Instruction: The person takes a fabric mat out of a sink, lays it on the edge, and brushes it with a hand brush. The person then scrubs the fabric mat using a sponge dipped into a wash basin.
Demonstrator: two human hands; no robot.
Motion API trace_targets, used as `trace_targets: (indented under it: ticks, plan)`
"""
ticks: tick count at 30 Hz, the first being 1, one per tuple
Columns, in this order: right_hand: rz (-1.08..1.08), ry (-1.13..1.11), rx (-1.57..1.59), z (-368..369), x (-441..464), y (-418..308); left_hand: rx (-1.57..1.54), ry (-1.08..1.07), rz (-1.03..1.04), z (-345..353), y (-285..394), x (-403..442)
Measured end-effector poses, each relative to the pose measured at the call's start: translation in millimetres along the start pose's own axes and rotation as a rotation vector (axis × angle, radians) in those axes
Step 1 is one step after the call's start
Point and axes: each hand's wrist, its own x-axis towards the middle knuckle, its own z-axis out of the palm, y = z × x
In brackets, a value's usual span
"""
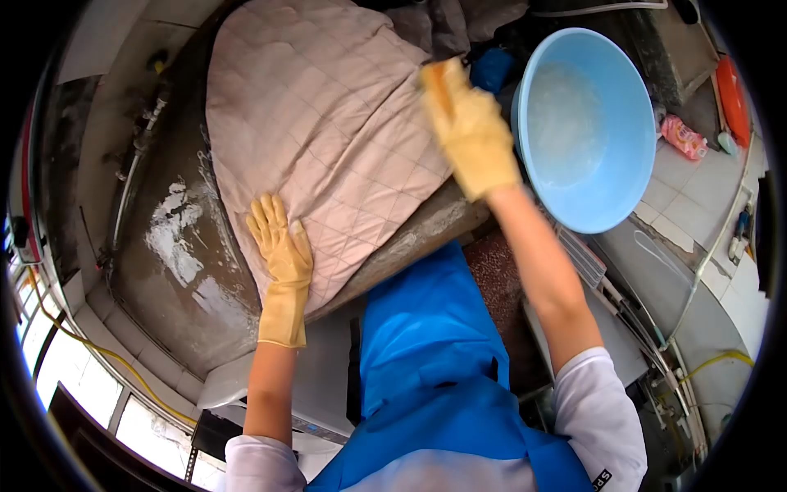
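A pale pink quilted cloth (320,123) lies spread over a concrete slab, creased in places. My left hand (280,246), in a yellow rubber glove, rests flat on its near left edge with the fingers stretched out. My right hand (475,139), gloved the same way, is at the cloth's right edge, beside the basin. It is closed around an orange-brown scrub brush (441,88); motion blurs both, and the bristles do not show. Right of that hand stands a light blue basin (631,131) with cloudy water in it.
The concrete slab's (426,225) front edge runs below the cloth. A pink packet (684,138) and a red-orange thing (732,98) lie far right on tiles. Pipes (141,143) line the left wall. A blue apron (434,328) covers my front.
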Motion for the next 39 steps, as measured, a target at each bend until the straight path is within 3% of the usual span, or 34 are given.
trace_targets:
  ticks: [3,4,5,7,9,12,13,15,16,17,20,22,23,26,28,29,31,34,36,38,39]
  plan:
    - [-0.224,-0.042,0.082,0,-59,-88,0.028,0.012,0.003,4,-3,-1]
    - [-0.271,0.047,0.411,17,-76,-106,0.018,0.008,0.001,2,-3,-1]
    - [-0.386,-0.140,0.310,11,-86,-108,0.002,0.016,0.010,6,-4,6]
    - [-0.475,0.101,0.328,23,-50,-60,0.025,0.009,0.034,9,-6,9]
    - [-0.134,-0.031,-0.136,2,-7,-32,0.044,-0.020,-0.008,7,-3,5]
    - [0.028,0.060,0.112,16,3,-33,0.071,-0.025,-0.015,5,1,6]
    - [-0.080,0.034,-0.085,16,-29,-63,0.074,-0.018,-0.012,6,-1,10]
    - [-0.169,-0.094,0.257,11,-89,-122,0.054,0.001,-0.011,8,0,7]
    - [-0.267,-0.323,0.226,19,-124,-150,0.055,-0.002,-0.012,8,0,5]
    - [-0.369,-0.184,0.342,41,-150,-156,0.053,-0.005,-0.012,7,-1,3]
    - [-0.494,-0.025,0.195,18,-74,-79,0.038,0.013,-0.015,11,0,11]
    - [-0.314,0.024,-0.072,14,-18,-21,0.026,0.001,-0.029,5,3,5]
    - [-0.121,0.027,-0.216,15,0,-6,0.041,0.001,-0.025,4,5,7]
    - [0.029,0.022,0.013,8,-37,-82,0.064,0.021,-0.007,9,2,11]
    - [-0.334,0.072,0.314,45,-95,-142,0.069,0.014,-0.002,5,3,2]
    - [-0.434,-0.258,0.252,31,-107,-154,0.020,0.023,-0.005,2,3,2]
    - [-0.520,-0.006,0.246,27,-65,-115,-0.031,0.051,0.001,7,1,14]
    - [-0.083,-0.134,-0.073,19,30,-19,0.011,0.035,-0.019,2,3,-1]
    - [-0.044,0.062,0.083,20,38,-23,0.036,0.046,-0.004,5,0,0]
    - [-0.070,-0.128,0.036,10,-16,-102,0.047,0.059,0.012,10,0,6]
    - [-0.182,-0.139,0.212,17,-43,-126,0.046,0.058,0.020,8,0,6]
